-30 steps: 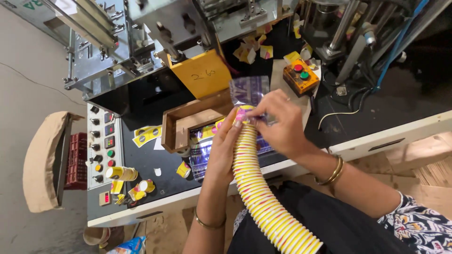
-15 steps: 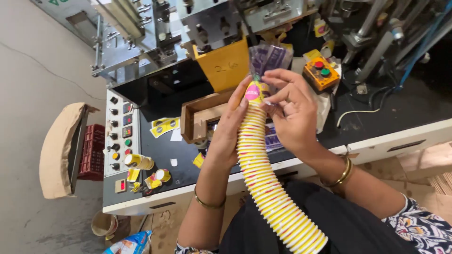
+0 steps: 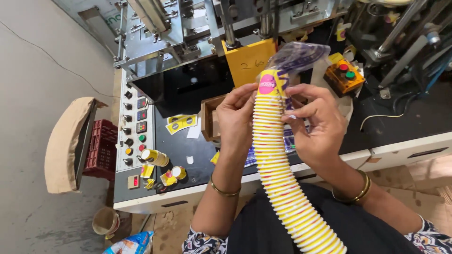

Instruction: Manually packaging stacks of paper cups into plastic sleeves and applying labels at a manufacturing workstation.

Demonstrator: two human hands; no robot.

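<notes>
While you sit at the desk (image 3: 263, 186), your left hand (image 3: 238, 120) wraps around the left side of the cup stack (image 3: 278, 164), fingers curled closed on it near the top. Your right hand (image 3: 313, 124) grips the stack from the other side, thumb and fingers pinching the clear bag (image 3: 296, 56) that sits over the top cup. That stack is a long column of nested yellow paper cups, running from your lap up between both hands and bending slightly, its top end raised above the desk in front of the machine (image 3: 202, 28). Just behind your left hand lies a brown wooden box (image 3: 209, 117) on the black desk surface. Further left, beside the control panel (image 3: 132, 131) with its coloured buttons, a few loose cups (image 3: 162, 164) lie on their sides among yellow paper blanks (image 3: 181, 123). An orange switch box (image 3: 343, 77) stands near the bag, to its right. A red crate (image 3: 101, 148) stands on the floor left of the desk.
</notes>
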